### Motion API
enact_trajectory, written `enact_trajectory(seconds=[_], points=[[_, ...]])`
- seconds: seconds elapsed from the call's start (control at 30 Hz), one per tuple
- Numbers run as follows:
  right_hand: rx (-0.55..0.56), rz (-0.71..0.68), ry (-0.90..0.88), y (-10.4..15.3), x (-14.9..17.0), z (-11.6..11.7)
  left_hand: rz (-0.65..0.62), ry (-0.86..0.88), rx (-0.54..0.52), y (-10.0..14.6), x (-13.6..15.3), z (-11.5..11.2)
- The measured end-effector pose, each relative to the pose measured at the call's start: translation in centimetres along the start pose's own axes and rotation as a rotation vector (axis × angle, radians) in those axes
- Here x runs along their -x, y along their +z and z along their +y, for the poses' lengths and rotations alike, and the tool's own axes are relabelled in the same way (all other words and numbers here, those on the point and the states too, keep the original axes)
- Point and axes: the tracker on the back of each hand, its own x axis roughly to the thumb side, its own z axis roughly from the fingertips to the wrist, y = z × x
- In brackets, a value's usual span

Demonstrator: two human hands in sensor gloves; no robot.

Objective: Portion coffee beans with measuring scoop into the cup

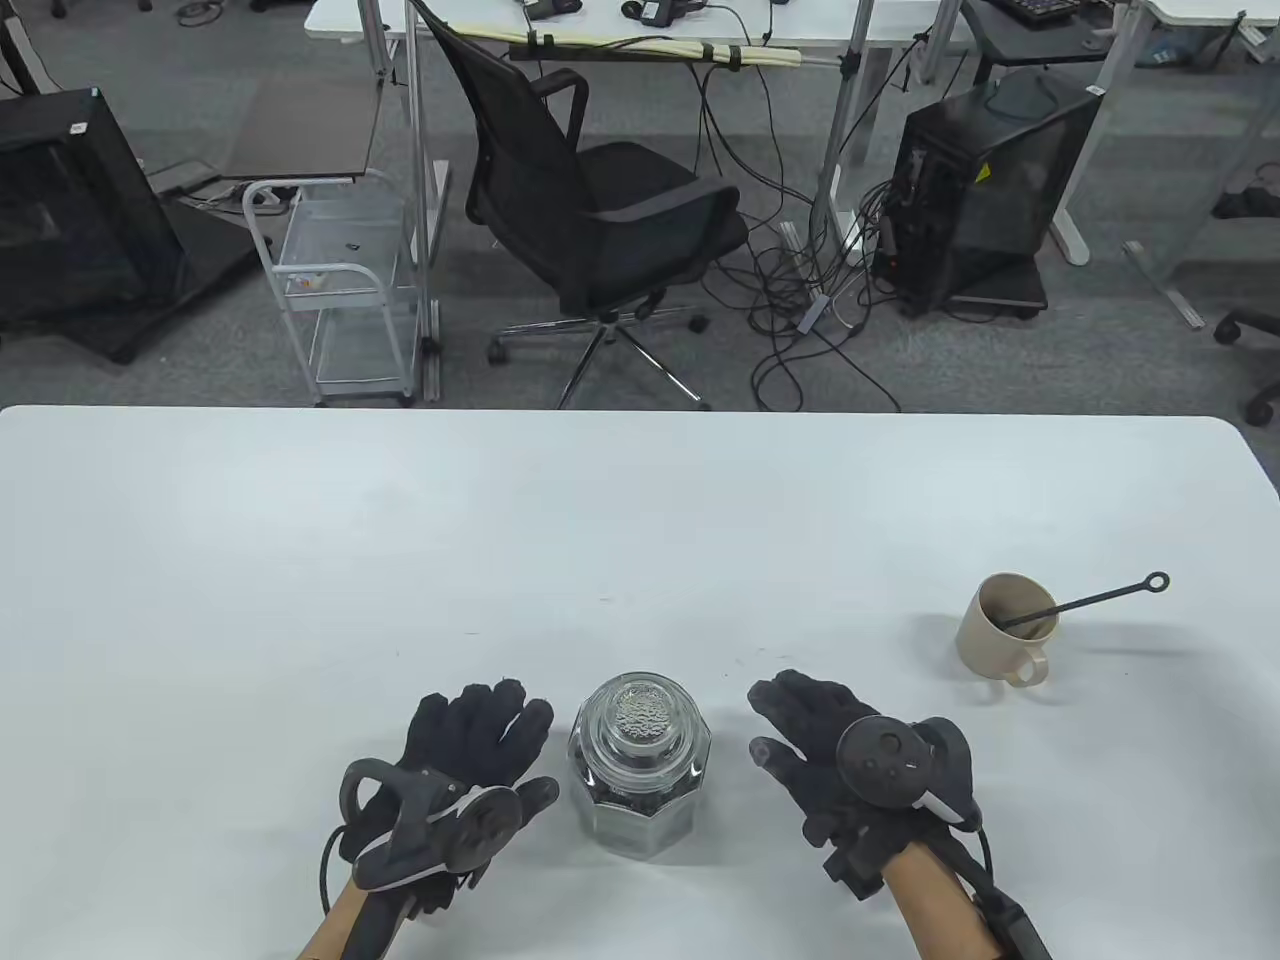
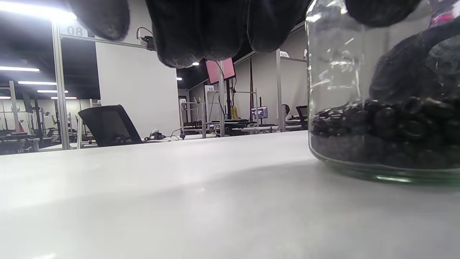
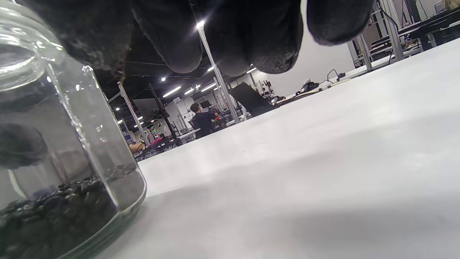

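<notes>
A faceted glass jar (image 1: 640, 765) with a glass stopper lid stands near the table's front edge, a layer of coffee beans (image 2: 388, 122) in its bottom. My left hand (image 1: 470, 745) lies flat on the table just left of the jar, fingers straight, apart from the glass. My right hand (image 1: 815, 725) lies flat just right of the jar (image 3: 54, 162), also holding nothing. A beige cup (image 1: 1005, 628) stands at the right, and a black long-handled measuring scoop (image 1: 1095, 600) leans inside it, its ring end pointing right.
The white table (image 1: 400, 560) stretches wide behind the jar. Beyond its far edge stand an office chair (image 1: 600, 210), a wire cart (image 1: 340, 280) and a computer tower (image 1: 985, 190) on the floor.
</notes>
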Motion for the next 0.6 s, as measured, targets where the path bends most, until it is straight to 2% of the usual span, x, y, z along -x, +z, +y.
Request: enact_trajectory(seconds=[0.3, 0.5, 0.6], points=[[-0.034, -0.019, 0.019, -0.1, -0.7, 0.4, 0.01, -0.021, -0.009, 0.1, 0.1, 0.6], [-0.057, -0.024, 0.018, -0.1, -0.8, 0.6, -0.019, 0.012, -0.096, 0.5, 0.0, 3.5], [-0.079, -0.019, 0.023, -0.2, -0.6, 0.8, -0.073, 0.159, -0.161, 0.2, -0.2, 5.4]])
